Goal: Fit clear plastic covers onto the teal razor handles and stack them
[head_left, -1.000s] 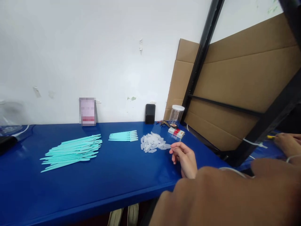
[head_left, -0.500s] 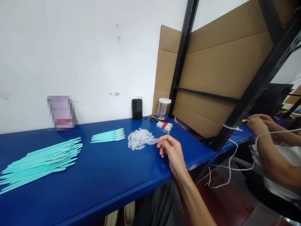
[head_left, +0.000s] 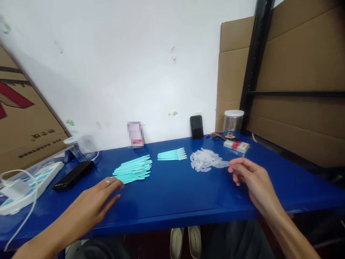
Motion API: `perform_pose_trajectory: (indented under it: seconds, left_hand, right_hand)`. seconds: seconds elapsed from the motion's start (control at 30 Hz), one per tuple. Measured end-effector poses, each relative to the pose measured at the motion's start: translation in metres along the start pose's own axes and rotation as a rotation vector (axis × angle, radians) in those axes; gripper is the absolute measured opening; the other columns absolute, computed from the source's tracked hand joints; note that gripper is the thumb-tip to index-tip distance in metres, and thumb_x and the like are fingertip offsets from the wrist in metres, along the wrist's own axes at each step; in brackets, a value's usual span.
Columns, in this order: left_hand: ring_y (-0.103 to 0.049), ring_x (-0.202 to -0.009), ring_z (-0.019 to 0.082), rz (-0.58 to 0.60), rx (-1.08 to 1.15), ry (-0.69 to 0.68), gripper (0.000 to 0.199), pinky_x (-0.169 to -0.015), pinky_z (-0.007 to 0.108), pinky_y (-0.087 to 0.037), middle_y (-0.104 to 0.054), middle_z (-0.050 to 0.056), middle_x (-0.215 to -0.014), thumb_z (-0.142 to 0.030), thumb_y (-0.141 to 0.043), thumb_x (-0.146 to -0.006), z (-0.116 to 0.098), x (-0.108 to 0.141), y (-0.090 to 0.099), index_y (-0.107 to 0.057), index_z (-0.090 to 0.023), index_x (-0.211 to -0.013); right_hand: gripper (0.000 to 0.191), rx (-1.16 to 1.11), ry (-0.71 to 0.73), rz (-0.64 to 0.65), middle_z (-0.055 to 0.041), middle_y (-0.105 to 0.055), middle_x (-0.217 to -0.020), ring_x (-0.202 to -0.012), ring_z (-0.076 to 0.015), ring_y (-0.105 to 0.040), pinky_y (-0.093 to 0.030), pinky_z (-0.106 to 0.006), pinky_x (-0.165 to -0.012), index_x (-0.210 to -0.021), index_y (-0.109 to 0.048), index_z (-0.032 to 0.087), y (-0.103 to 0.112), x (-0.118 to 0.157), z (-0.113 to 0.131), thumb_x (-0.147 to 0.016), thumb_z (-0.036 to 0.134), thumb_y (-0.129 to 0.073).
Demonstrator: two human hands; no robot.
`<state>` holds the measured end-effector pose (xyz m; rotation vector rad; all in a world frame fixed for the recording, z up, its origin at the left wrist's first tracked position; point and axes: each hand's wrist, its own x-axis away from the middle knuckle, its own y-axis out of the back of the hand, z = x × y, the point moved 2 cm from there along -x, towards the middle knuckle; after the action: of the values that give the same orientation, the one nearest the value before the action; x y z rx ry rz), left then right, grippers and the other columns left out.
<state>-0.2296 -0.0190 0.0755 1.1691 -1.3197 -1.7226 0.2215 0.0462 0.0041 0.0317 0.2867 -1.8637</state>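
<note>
At white piece's (head_left: 223, 164) edge, right hand (head_left: 252, 178)

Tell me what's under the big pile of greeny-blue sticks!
The blue table shows around the stick pile, so the sticks lie on it. The upper sticks cover lower ones, and the left hand covers some ends. Anything else underneath is hidden from view.

pink card (head_left: 135, 134) pixelated, unreadable

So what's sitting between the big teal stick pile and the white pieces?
In the head view, a small row of pale-tipped teal sticks lies between the big pile and the white pieces.
</note>
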Motion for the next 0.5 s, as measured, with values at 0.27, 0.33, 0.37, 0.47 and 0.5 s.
perform_pose_trajectory:
  seconds: [0.27, 0.33, 0.37, 0.47, 0.5]
  left_hand:
    - [-0.062, -0.101, 0.026, 0.025, -0.223, -0.011, 0.031, -0.083, 0.038, -0.052, -0.062, 0.009, -0.111, -0.031, -0.034, -0.101, 0.024, -0.025, -0.042, -0.057, -0.022, -0.120]
    - [-0.061, -0.095, 0.025, 0.028, -0.239, -0.014, 0.030, -0.079, 0.036, -0.051, -0.061, 0.008, -0.105, -0.031, -0.032, -0.102, 0.022, -0.027, -0.042, -0.059, -0.022, -0.112]
    - [-0.061, -0.092, 0.024, 0.030, -0.243, -0.017, 0.029, -0.076, 0.035, -0.050, -0.061, 0.007, -0.102, -0.031, -0.032, -0.102, 0.021, -0.028, -0.042, -0.059, -0.023, -0.109]
    - [-0.060, -0.088, 0.022, 0.021, -0.244, -0.033, 0.027, -0.073, 0.033, -0.048, -0.060, 0.006, -0.099, -0.029, -0.032, -0.102, 0.020, -0.030, -0.042, -0.059, -0.023, -0.106]
    - [-0.059, -0.088, 0.022, 0.016, -0.242, -0.036, 0.027, -0.074, 0.032, -0.048, -0.059, 0.006, -0.099, -0.028, -0.032, -0.102, 0.019, -0.030, -0.043, -0.058, -0.023, -0.107]
  right_hand:
    - [0.018, 0.033, -0.047, -0.009, -0.0014, -0.065, -0.067, -0.048, -0.0112, -0.051, -0.038, -0.020, -0.040, -0.081, -0.067, 0.018, 0.000, 0.001, 0.002, -0.072, 0.034, -0.071]
    - [0.018, 0.047, -0.047, -0.011, -0.0016, -0.065, -0.067, -0.049, -0.0112, -0.050, -0.039, -0.020, -0.041, -0.082, -0.067, 0.018, 0.000, 0.001, 0.003, -0.073, 0.034, -0.070]
    - [0.018, 0.052, -0.047, -0.008, -0.0017, -0.066, -0.067, -0.049, -0.0112, -0.051, -0.039, -0.020, -0.041, -0.082, -0.067, 0.018, 0.000, 0.001, 0.003, -0.074, 0.034, -0.070]
    - [0.017, 0.054, -0.046, 0.002, -0.0016, -0.066, -0.068, -0.049, -0.0109, -0.051, -0.039, -0.019, -0.041, -0.082, -0.067, 0.018, 0.000, 0.000, 0.003, -0.074, 0.033, -0.069]
    - [0.017, 0.049, -0.047, 0.004, -0.0016, -0.066, -0.067, -0.049, -0.0108, -0.051, -0.038, -0.019, -0.041, -0.082, -0.067, 0.018, 0.000, 0.000, 0.003, -0.074, 0.033, -0.069]
